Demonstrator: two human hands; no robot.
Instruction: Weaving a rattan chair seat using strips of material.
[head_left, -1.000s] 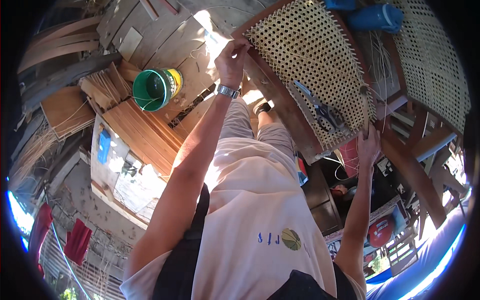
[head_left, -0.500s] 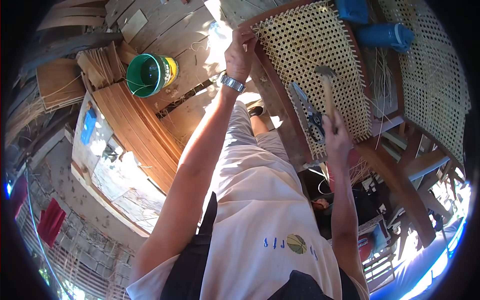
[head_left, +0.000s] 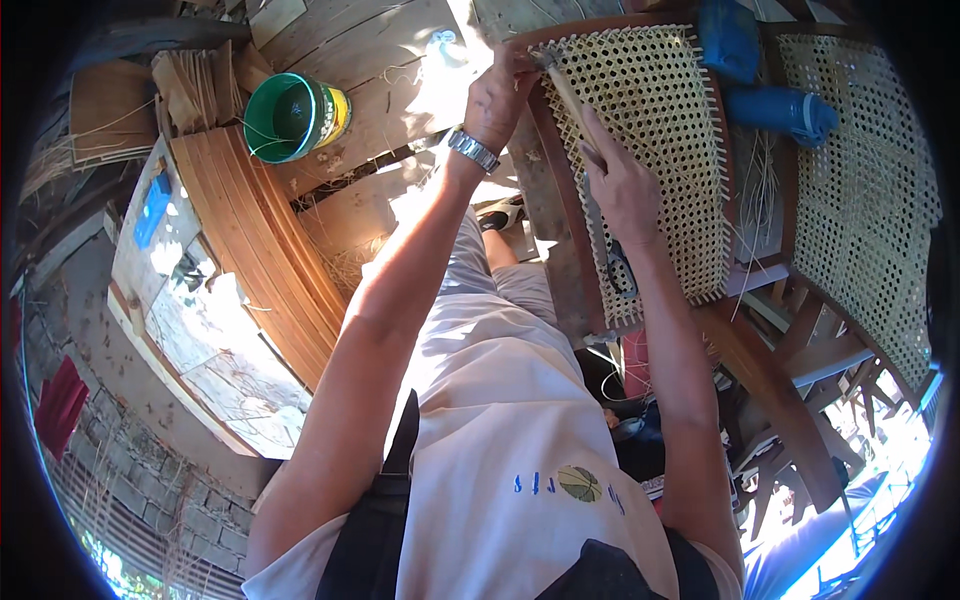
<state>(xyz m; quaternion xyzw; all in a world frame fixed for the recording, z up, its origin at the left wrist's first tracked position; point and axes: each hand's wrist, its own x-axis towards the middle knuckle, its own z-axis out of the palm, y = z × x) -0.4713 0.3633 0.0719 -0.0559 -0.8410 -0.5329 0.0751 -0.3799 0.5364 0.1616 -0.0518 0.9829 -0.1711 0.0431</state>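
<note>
A woven cane panel (head_left: 640, 130) in a dark wooden frame (head_left: 555, 140) lies before me, with cane ends sticking out along its edges. My right hand (head_left: 625, 190) is closed round the wooden handle of a hammer (head_left: 575, 105). The hammer's head is at the panel's far left corner, right beside my left hand (head_left: 495, 105). That hand's fingers are pinched together at the frame there; what they hold is too small to make out. A dark-handled cutting tool (head_left: 620, 272) rests on the cane near the panel's left edge, partly covered by my right forearm.
At left stand a green bucket (head_left: 285, 120) and stacked brown wooden strips (head_left: 255, 240) beside a pale board (head_left: 190, 310). Blue containers (head_left: 765, 112) are beyond the panel's right side. A second cane panel (head_left: 860, 190) stands at far right, with wooden chair parts (head_left: 775, 400) below.
My right hand has swung the hammer up and left, from over the cane to the far left corner beside my left hand. The left hand stays at that corner. The view has shifted slightly.
</note>
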